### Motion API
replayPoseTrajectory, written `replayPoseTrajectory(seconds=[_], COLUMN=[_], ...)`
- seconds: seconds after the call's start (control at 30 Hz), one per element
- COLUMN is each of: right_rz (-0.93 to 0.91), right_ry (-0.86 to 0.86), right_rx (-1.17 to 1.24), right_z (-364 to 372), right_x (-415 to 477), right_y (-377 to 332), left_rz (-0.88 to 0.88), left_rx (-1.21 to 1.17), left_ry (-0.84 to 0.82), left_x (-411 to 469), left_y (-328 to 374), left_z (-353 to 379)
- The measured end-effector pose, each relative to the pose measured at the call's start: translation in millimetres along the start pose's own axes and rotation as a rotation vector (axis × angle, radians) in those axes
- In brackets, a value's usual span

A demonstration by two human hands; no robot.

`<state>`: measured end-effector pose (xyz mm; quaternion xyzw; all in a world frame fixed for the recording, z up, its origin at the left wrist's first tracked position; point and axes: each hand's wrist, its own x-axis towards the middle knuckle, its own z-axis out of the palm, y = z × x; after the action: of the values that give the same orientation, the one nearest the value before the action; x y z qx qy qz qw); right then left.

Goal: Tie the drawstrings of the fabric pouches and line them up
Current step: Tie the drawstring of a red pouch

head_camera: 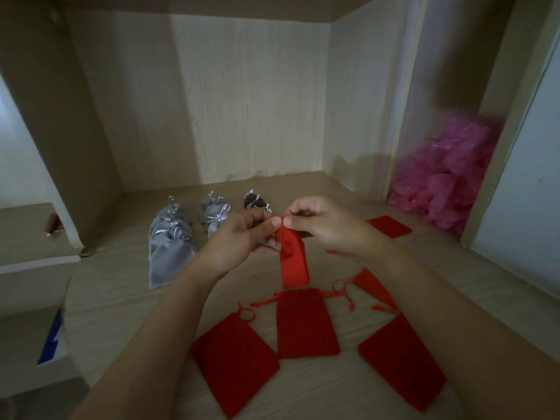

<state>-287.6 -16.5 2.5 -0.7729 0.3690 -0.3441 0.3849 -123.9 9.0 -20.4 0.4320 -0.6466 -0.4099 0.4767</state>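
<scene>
Head view: two hands pinch one red pouch.

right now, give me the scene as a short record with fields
held: red pouch, hanging from its top
left hand: pinches the pouch's top
right hand: pinches the pouch's top
farther back: grey pouches with bows, dark pouch
near: flat red pouches on the table
far right: pink pile
</scene>
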Motion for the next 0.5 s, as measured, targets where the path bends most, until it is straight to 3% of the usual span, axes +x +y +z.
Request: replayPoseTrajectory(seconds=[0.1, 0.3, 0.5], right_rz=[0.011, 0.045, 0.016], right_ry=[-0.055, 0.051, 0.135], right_rx=[0.104, 0.147, -0.071], right_z=[-3.4, -1.0, 3.4], right_x=[-3.5, -4.5, 0.4], right_y=[1.0, -0.3, 3.4], left_rz=[0.006, 0.151, 0.208], left_rx=[0.012, 0.020, 0.103], left_ry=[0.023, 0.158, 0.190], left_x=[-0.2, 4.0, 1.8], left_y=[-2.3, -5.1, -7.2], left_z=[3.4, 9.8, 9.1])
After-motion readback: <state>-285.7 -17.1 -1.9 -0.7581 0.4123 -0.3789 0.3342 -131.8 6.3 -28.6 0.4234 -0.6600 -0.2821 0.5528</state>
